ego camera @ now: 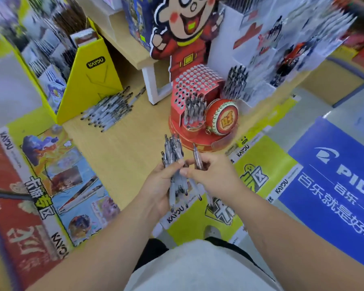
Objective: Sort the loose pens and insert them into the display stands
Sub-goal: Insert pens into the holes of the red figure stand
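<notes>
My left hand grips a bundle of grey pens, tips fanned out above and below the fist. My right hand pinches a single pen drawn slightly apart from the bundle, its tip pointing up. Just beyond both hands stands the red display stand with rows of holes, most of them vacant, and a cluster of pens standing in its lower front. A pile of loose pens lies on the wooden table to the left.
A yellow KAYOU display box stands at the left beside the loose pile. A cartoon figure cut-out rises behind the red stand. A white tiered rack with more pens stands at the right. Printed posters border the table front.
</notes>
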Demonstrator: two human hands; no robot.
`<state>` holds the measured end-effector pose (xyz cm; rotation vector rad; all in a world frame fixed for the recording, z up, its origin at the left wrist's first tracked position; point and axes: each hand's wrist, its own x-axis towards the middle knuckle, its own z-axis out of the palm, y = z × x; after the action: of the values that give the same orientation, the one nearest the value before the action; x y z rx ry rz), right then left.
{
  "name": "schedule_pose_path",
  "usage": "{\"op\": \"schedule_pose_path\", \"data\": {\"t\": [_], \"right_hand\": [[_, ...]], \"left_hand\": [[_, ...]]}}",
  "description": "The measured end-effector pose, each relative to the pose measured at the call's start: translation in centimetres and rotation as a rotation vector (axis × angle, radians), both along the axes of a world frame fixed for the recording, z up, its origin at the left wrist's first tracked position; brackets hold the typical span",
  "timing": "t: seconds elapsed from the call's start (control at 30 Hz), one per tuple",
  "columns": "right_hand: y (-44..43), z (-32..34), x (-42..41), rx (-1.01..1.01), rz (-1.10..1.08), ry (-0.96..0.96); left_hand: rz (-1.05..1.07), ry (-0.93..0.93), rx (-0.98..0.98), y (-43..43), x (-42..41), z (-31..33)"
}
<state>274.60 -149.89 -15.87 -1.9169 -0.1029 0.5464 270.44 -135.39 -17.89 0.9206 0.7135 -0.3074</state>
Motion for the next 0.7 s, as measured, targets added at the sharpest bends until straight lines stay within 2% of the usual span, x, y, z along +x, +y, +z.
{"op": "schedule_pose_path", "data": {"t": [0.17,0.43,0.57,0.63,0.7], "right_hand": [[-7.1,1.2,0.6,0.062,0.064,0.089],[-13.3,2.8,2.7,0.161,-0.185,0.188],[-13.1,3.5,3.8,0.253,-0.264,0.258],[-12.3,3.7,4.8,0.231,-0.266,0.220],[-11.6,4.1,6.0,0.102,-0.214,0.079]], "left_hand": [[0.097,0.024,0.015,-6.8,-0.1,1.3],[0.141,0.052,0.124,-9.4,0.7,2.7],[0.240,0.010,0.092,-8.4,1.5,3.2],[0.230,0.006,0.100,-7.4,1.8,3.3],[0.217,0.013,0.108,-6.4,2.2,3.1]]}}
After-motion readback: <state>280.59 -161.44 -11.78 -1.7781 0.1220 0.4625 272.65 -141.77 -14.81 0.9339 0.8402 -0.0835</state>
